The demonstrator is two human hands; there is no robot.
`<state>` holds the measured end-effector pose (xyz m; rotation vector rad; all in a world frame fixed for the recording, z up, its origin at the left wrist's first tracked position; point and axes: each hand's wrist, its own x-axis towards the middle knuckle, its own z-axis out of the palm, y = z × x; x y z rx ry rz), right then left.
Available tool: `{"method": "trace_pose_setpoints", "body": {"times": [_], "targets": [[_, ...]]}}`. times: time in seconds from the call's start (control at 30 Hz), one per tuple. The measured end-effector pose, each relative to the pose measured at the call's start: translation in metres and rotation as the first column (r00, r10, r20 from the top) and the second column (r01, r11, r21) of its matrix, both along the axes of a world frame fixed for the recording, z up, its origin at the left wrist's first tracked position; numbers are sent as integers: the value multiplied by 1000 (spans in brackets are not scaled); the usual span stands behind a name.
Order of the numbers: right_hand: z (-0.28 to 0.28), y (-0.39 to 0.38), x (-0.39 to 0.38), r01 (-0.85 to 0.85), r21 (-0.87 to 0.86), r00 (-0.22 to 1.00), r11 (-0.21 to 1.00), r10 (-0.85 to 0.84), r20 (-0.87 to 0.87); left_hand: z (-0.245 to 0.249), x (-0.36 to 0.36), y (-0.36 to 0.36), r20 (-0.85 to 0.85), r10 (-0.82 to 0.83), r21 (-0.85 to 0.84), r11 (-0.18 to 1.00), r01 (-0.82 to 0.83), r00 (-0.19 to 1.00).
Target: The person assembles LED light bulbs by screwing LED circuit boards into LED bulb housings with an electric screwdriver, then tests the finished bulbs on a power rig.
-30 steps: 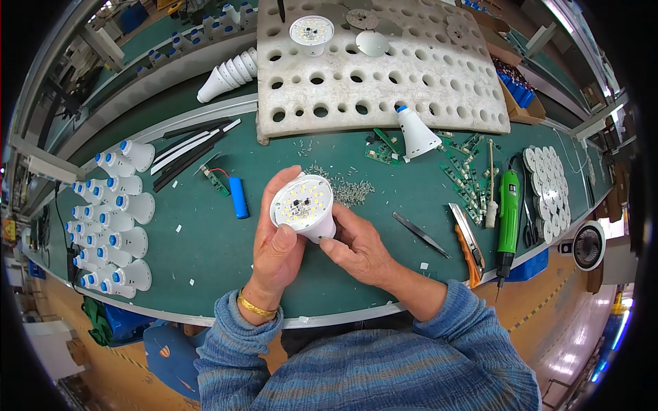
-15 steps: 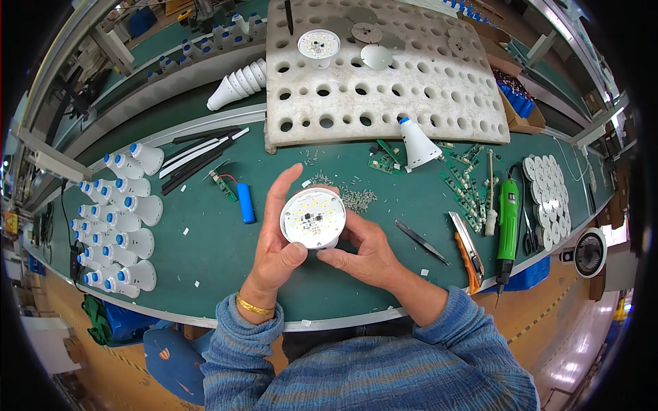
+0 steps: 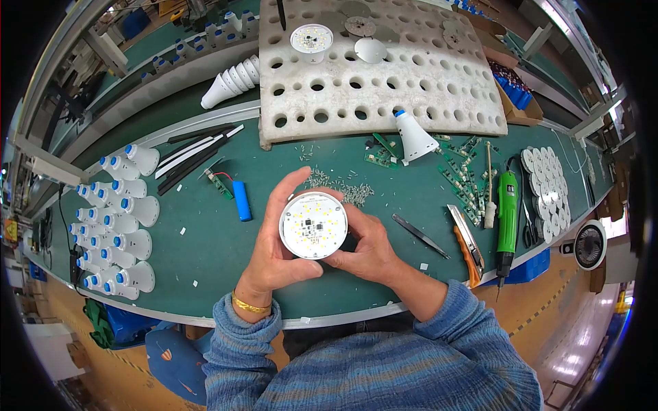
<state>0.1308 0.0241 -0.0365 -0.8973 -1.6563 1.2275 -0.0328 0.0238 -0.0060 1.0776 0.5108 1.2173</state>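
Between my two hands is a white LED bulb body [image 3: 313,225], its round LED board facing up at me. My left hand [image 3: 275,255] curls around the left side, thumb along the lower rim and fingers up the far left. From the right, my right hand [image 3: 368,248] grips the bulb's side, with the thumb below the rim. The bulb's lower part is hidden beneath the board. Just beyond it lies a pile of small screws [image 3: 349,190]. Left of the screws rest a blue battery cell [image 3: 241,201] and a small wired circuit board [image 3: 221,185].
Rows of white bulb housings [image 3: 123,233] stand at left. A foam board with holes [image 3: 384,89] fills the back. At right lie tweezers [image 3: 421,236], a utility knife [image 3: 467,245], a green electric screwdriver [image 3: 506,219], circuit boards [image 3: 463,179] and stacked round plates [image 3: 546,195].
The bulb has turned in my hands, so the board's components sit at a different angle. My left thumb has shifted right along the lower rim. The view has moved slightly.
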Motion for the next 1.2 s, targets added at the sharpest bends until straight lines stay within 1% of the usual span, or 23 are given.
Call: {"method": "trace_pose_setpoints", "body": {"times": [0.13, 0.2, 0.33, 0.4, 0.43, 0.5, 0.73, 0.83, 0.93, 1.03, 1.13, 1.2], "targets": [[-2, -1, 2, 9, 41, 998, 999, -12, 67, 0, 0, -1, -40, -2, -20, 1000, 1, 999], [-1, -2, 1, 15, 38, 997, 999, -17, 72, 1, 0, -1, -49, 1, -27, 1000, -2, 999], [2, 0, 1, -4, 85, 996, 996, -4, 94, -1, -1, 0, -44, 12, 28, 1000, -11, 999], [0, 0, 1, -14, 138, 995, 990, 0, 99, -2, -2, 2, -56, 12, 69, 998, -8, 998], [0, 0, 1, -20, 164, 995, 986, 3, 101, -2, -2, 1, -55, 9, 61, 998, -6, 998], [0, 1, 1, -17, 162, 995, 987, 1, 98, 0, -3, 1, -54, 2, 46, 999, 1, 999], [-1, 0, -1, 15, 191, 995, 981, -34, 98, -3, -3, 2, -97, -2, 100, 995, 12, 995], [-4, -1, 0, 7, 209, 991, 978, -36, 132, -3, -3, 2, -99, -7, 99, 995, 17, 995], [-2, -3, 2, 20, 207, 977, 978, -64, 205, -3, -2, 2, -89, -10, 87, 996, 18, 996], [-1, -2, -1, 40, 233, 986, 972, -77, 148, -3, -1, 2, -89, 1, 85, 996, 7, 996], [0, 0, -2, 22, 346, 993, 938, -61, 103, -4, -2, 1, -97, 9, 82, 997, -1, 995], [-5, 0, -1, 19, 336, 990, 942, -64, 124, -4, -2, 2, -94, 3, 78, 997, 5, 996]]}}
